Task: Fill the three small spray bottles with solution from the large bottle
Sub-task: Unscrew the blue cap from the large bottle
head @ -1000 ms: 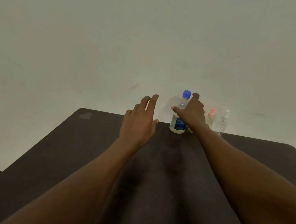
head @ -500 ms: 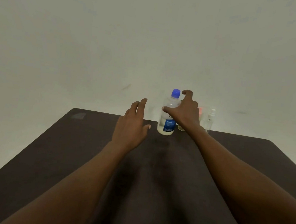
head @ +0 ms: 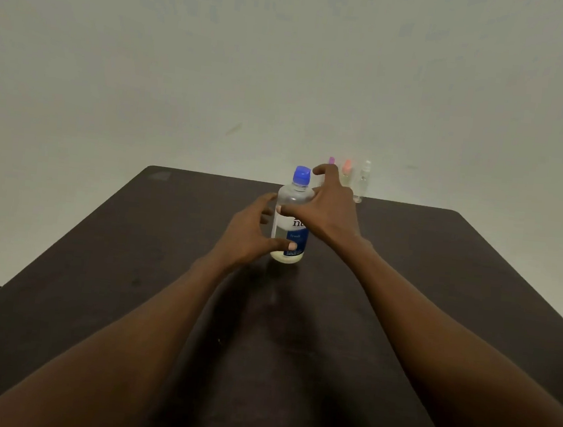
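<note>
Both hands close on the large bottle [head: 291, 214], so the step in hand appears to be the very first one: securing it in order to take off its blue cap [head: 301, 175], with no pouring begun. At the left, the dark table [head: 96, 264] has a broad bare stretch running to its slanted left edge, good room for setting a cap down. The left hand [head: 250, 234] wraps the bottle's lower body, thumb pressed on the blue label and fingers curled round the far left side. The bottle stands upright near the table's middle, still capped, with clear liquid inside. The right hand [head: 330, 211] holds its shoulder with the thumb laid across the front, while the forefinger is lifted and hooked just beside the cap without touching it; the other fingers are hidden behind. The next move probably calls for the left hand to steady the body while the right shifts up to twist the cap. Further right, the three small spray bottles [head: 347, 178] stand in a row at the far edge against the wall, well apart from the large one, so they likely need bringing nearer before filling. Bare table continues beyond them to the right edge.
</note>
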